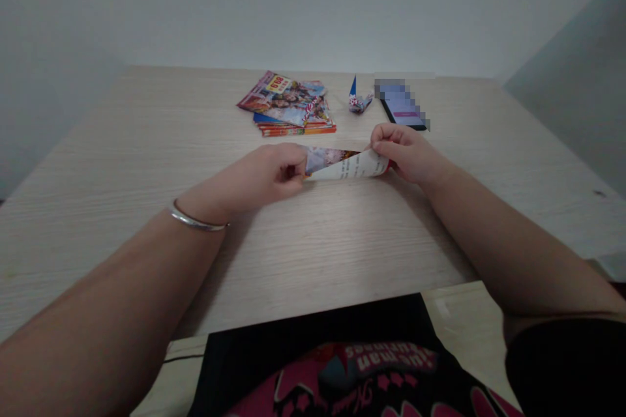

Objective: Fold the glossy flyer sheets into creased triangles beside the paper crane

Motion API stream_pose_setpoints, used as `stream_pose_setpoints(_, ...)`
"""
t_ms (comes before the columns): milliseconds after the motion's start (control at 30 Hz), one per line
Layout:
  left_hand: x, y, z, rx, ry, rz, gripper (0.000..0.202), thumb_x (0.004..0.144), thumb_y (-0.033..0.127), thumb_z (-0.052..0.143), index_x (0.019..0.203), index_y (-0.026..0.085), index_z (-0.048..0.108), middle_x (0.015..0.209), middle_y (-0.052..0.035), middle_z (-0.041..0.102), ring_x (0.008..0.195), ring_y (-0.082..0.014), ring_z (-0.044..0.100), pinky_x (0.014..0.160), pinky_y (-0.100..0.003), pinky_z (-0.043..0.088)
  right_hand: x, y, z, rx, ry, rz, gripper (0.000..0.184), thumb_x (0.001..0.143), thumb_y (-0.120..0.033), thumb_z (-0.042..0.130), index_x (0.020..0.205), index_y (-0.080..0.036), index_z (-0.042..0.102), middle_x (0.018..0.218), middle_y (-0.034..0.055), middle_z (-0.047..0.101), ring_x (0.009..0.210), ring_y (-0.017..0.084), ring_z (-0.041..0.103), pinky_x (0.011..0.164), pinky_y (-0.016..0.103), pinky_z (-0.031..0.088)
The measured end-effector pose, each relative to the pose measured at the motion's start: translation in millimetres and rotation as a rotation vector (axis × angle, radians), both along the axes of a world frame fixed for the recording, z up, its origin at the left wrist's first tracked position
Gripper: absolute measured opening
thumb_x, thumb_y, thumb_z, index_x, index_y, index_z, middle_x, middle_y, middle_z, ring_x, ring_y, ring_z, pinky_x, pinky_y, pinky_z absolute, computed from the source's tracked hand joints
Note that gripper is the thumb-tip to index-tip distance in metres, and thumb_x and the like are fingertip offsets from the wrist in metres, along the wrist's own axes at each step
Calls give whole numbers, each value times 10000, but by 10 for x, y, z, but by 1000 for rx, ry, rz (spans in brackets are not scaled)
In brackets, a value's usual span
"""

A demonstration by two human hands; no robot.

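A sheet of printed paper (342, 166) is stretched between my two hands over the middle of the table. One side is colourful; a folded-over white flap with small print covers part of it. My left hand (281, 169), with a silver bangle at the wrist, is closed on the paper's left end. At the right end, my right hand (398, 150) pinches the upper edge between thumb and fingers. Just beyond the hands stands a small folded paper crane (360, 103) with a pointed blue tip.
A stack of colourful printed leaflets (288, 101) lies at the back, left of the crane. A phone (403, 107) lies right of the crane, its screen lit and partly blurred. The pale wooden table (313, 241) meets a wall behind.
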State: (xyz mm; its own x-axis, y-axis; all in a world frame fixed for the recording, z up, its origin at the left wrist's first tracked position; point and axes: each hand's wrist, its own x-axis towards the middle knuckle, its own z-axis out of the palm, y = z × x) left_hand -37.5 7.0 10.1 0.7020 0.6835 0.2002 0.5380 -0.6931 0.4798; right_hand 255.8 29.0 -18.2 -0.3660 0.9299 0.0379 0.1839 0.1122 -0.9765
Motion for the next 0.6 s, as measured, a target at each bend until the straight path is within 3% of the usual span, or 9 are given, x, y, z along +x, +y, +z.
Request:
stream_pose_setpoints(133,-117,79,-32,13,111,22,88,802,213,543,714,208,543,693,12,561,610,-131,485,586,-264,344,91,65,-2,17,30,-84,307,776,-395,737,727,-268,462,617,-37,562,539,137,524,488,268,407)
stream_pose_setpoints(233,-168,123,-56,78,117,131,96,815,214,542,723,207,568,710,-4,605,633,-150,527,598,-277,374,86,22,37,150,-54,-117,280,803,-380,724,743,-261,478,743,-2,683,608,149,547,538,279,409)
stream_pose_setpoints(333,-127,108,-72,210,13,237,173,915,233,505,895,196,673,874,-50,691,785,-191,610,705,-303,464,-31,-116,110,335,-311,-9,169,830,-347,730,824,-239,600,923,35,768,695,158,580,632,303,439)
stream_pose_setpoints(433,-26,41,-75,231,53,173,315,997,280,482,1165,178,728,1106,-106,731,1044,-237,663,946,-372,522,-198,-251,187,457,-507,152,102,879,-309,698,928,-220,707,963,53,778,838,193,659,773,330,479)
stream_pose_setpoints(533,73,-42,-65,262,165,81,367,1033,315,465,1211,195,763,1200,-119,739,1102,-265,672,989,-425,515,-304,-297,227,467,-488,270,219,963,-391,623,1014,-214,741,985,47,784,917,201,690,829,328,496)
stream_pose_setpoints(600,117,-90,-53,274,276,119,379,1051,332,457,1224,229,778,1221,-112,753,1083,-285,684,979,-465,502,-308,-267,225,452,-452,259,306,1031,-399,511,1080,-210,747,1016,53,791,936,199,701,842,332,511)
